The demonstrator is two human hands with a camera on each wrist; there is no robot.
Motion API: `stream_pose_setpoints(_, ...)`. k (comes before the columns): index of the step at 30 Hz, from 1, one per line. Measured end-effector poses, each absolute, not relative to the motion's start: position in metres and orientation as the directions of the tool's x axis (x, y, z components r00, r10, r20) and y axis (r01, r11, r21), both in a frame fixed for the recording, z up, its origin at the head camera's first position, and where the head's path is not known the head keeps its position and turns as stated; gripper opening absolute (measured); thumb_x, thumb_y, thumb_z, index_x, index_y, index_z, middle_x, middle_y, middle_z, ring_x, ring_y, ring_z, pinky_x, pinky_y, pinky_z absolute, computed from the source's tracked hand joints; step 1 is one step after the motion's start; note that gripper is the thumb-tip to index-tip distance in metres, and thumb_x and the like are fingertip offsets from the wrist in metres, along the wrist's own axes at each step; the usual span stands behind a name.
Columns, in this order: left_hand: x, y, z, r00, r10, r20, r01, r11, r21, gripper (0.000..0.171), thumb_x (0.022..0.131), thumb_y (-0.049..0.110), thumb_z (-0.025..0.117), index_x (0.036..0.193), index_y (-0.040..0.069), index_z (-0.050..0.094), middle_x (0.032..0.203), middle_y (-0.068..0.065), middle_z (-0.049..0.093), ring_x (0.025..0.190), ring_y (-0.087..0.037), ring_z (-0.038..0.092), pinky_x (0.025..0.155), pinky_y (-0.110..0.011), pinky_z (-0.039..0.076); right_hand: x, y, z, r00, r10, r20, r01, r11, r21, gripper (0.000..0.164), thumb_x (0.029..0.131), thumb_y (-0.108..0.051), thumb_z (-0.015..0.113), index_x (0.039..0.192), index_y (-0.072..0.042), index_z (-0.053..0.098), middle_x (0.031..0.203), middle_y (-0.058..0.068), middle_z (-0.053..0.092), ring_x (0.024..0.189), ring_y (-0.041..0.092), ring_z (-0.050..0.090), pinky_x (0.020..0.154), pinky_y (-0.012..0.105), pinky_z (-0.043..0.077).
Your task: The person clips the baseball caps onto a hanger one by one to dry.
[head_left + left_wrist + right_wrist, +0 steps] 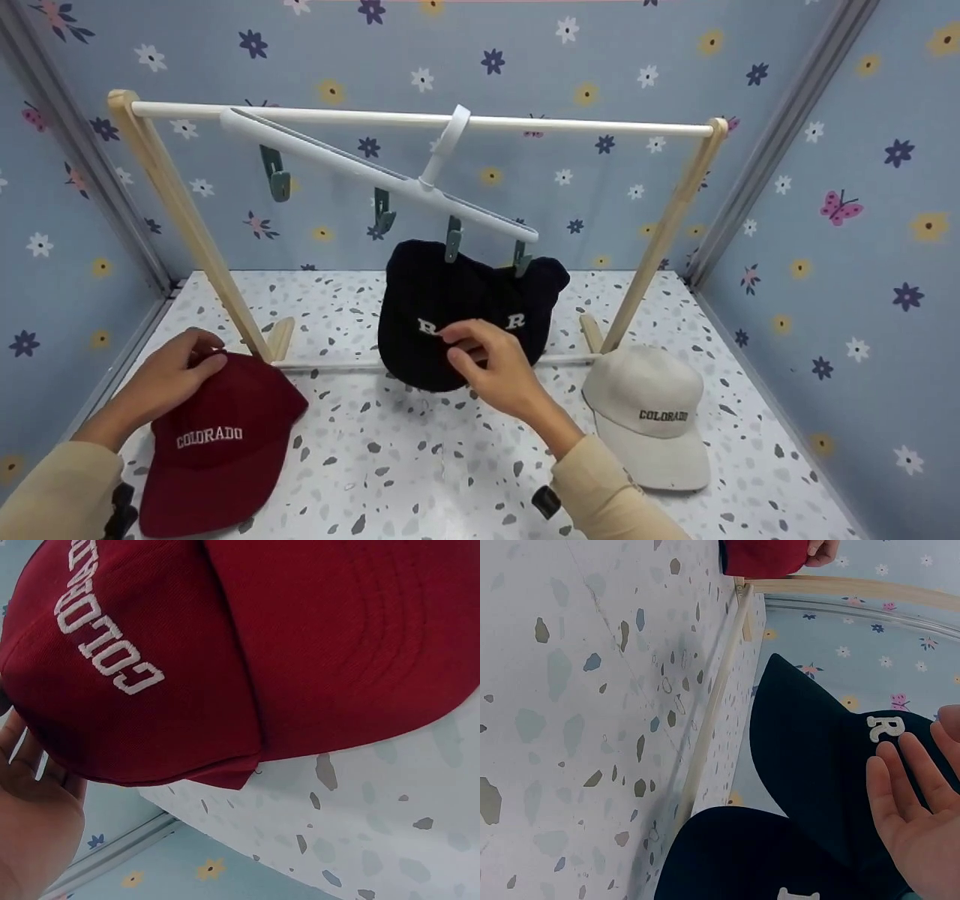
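Observation:
At the left, my left hand [176, 375] grips the back of a dark red cap [225, 420] with white COLORADO lettering. In the left wrist view, its fingers [30, 757] lie behind the crown. My right hand [499, 367] is in front of two overlapping black caps [420, 300], each with a white R, its fingers loosely bent and holding nothing. In the right wrist view, the fingers [922, 772] are close by the R; contact is unclear. Green clips [453, 244] hold the caps on a white hanger [337, 159], which tilts down to the right.
The hanger hooks over the white rod [600, 126] of a wooden stand [660, 240]. Two further clips [276, 176] hang without caps at left. A beige COLORADO cap [645, 397] lies at right on the speckled table [420, 480]. Flowered walls [847, 285] enclose the sides and back.

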State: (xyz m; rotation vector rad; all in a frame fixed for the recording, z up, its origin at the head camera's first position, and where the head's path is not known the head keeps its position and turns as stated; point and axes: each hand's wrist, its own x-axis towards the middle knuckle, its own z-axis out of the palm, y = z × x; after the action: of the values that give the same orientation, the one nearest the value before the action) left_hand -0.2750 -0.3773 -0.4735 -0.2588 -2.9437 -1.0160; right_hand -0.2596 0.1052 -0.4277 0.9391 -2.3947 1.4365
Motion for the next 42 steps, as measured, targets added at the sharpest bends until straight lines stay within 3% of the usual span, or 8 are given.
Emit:
stream_pose_setpoints(9, -0.272, -0.384, -0.471, -0.99, 0.137, -0.031, 0.092, 0.797, 0.598, 0.039, 0.115, 0.034, 0.043, 0.134, 0.001, 0.051, 0.116, -0.019, 0.064, 0.094, -0.026, 0.062, 0.077, -0.041, 0.048, -0.26, 0.105, -0.428, -0.774, -0.425, 0.47, -0.616, 0.33, -0.715, 0.022, 0.105, -0.009, 0.067, 0.125, -0.001, 0.07, 0.123, 0.008, 0.071, 0.11, 0.019, 0.07, 0.09, 0.035, 0.061)
stream_pose_setpoints(13, -0.271, -0.382, -0.467, -0.988, 0.147, -0.049, 0.088, 0.79, 0.607, 0.034, 0.114, 0.029, 0.045, 0.132, 0.001, 0.052, 0.114, -0.016, 0.063, 0.093, -0.022, 0.06, 0.077, -0.04, 0.048, -0.26, 0.105, -0.428, -0.771, -0.427, 0.472, -0.62, 0.335, -0.71, 0.022, 0.105, -0.009, 0.066, 0.126, -0.001, 0.07, 0.124, 0.009, 0.071, 0.109, 0.019, 0.07, 0.09, 0.034, 0.061)
stream_pose_setpoints(25, -0.264, -0.369, -0.46, -0.98, 0.193, 0.046, 0.172, 0.711, 0.682, 0.029, 0.111, 0.029, 0.058, 0.124, 0.003, 0.054, 0.115, -0.015, 0.067, 0.092, -0.012, 0.062, 0.077, -0.028, 0.05, -0.261, 0.104, -0.429, -0.765, -0.43, 0.479, -0.626, 0.323, -0.71, 0.023, 0.104, -0.009, 0.067, 0.125, 0.0, 0.07, 0.123, 0.008, 0.071, 0.109, 0.021, 0.07, 0.089, 0.035, 0.061)
stream_pose_setpoints(42, -0.255, -0.343, -0.441, -0.954, 0.198, 0.224, 0.299, 0.652, 0.697, 0.018, 0.108, 0.021, 0.066, 0.114, 0.006, 0.058, 0.104, -0.011, 0.07, 0.081, -0.01, 0.063, 0.069, -0.026, 0.05, -0.259, 0.101, -0.429, -0.763, -0.442, 0.471, -0.625, 0.32, -0.712, 0.024, 0.106, -0.01, 0.065, 0.127, 0.0, 0.069, 0.124, 0.01, 0.071, 0.11, 0.021, 0.07, 0.089, 0.037, 0.061)
